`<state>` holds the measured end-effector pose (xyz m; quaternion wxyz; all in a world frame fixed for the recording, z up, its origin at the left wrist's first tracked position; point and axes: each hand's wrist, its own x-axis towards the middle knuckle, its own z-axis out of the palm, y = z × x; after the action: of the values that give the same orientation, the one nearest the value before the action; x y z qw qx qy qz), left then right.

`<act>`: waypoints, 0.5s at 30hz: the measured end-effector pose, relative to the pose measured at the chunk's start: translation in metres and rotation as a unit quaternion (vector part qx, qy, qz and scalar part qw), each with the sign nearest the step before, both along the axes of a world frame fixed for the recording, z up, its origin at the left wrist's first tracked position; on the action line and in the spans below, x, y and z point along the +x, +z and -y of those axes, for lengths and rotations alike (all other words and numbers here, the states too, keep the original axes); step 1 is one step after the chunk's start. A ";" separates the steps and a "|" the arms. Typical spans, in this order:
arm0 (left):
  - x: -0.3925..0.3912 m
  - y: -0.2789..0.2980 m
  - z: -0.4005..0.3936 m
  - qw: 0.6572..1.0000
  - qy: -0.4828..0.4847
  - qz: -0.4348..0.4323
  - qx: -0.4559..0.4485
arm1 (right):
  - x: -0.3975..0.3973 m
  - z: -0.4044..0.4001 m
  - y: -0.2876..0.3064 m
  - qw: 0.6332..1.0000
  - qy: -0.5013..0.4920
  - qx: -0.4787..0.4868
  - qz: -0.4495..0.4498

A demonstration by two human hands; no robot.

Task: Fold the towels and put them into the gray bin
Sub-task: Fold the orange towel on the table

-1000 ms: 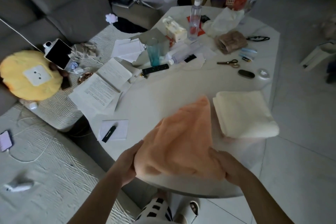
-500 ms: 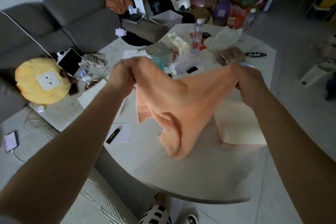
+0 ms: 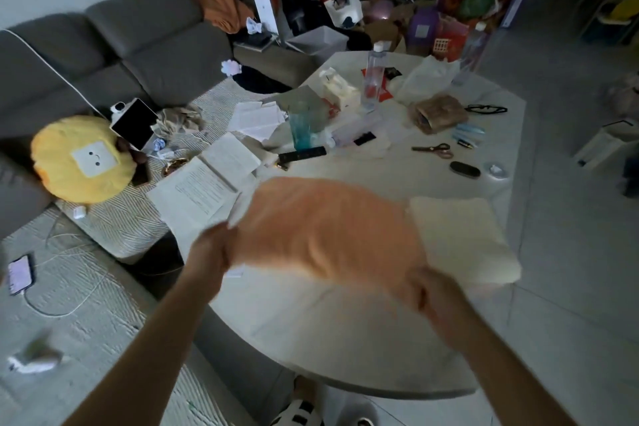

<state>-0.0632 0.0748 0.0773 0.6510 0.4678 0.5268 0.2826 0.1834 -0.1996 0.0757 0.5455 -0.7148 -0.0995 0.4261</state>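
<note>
1. A dim living room: a gray sofa (image 3: 138, 55) along the far left, a cluttered white desk (image 3: 345, 339) in the middle, tiled floor to the right.
2. On the sofa's left end lies a yellow cushion (image 3: 81, 159); papers (image 3: 204, 187) spill over the desk's left edge.
3. The left hand (image 3: 212, 247) grips the orange towel (image 3: 325, 228) at its near-left corner, fingers curled round the edge.
4. The towel is spread just over the near middle of the desk; motion blur hides whether it lies flat or hangs slightly above.
5. The right hand (image 3: 428, 290) pinches the near-right corner, also blurred.
6. A cream towel (image 3: 463, 239), already folded, lies on the desk just right of the orange one, touching or slightly overlapped.
7. The gray bin (image 3: 320, 41) stands far off, beyond the desk's far-left edge.
8. The towel looks light, soft and limp; it should sag and crease freely, so holding two corners and keeping the edge taut seems the surest way to fold it.
</note>
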 end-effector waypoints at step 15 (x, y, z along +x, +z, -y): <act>-0.027 -0.132 0.013 0.947 -0.138 -0.273 -0.095 | -0.009 -0.001 -0.088 0.968 0.093 -0.228 0.049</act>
<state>-0.0902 0.0614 -0.0545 0.5565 0.5307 0.6393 0.0001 0.1746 -0.1991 -0.0124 0.3208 -0.8277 -0.0929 0.4509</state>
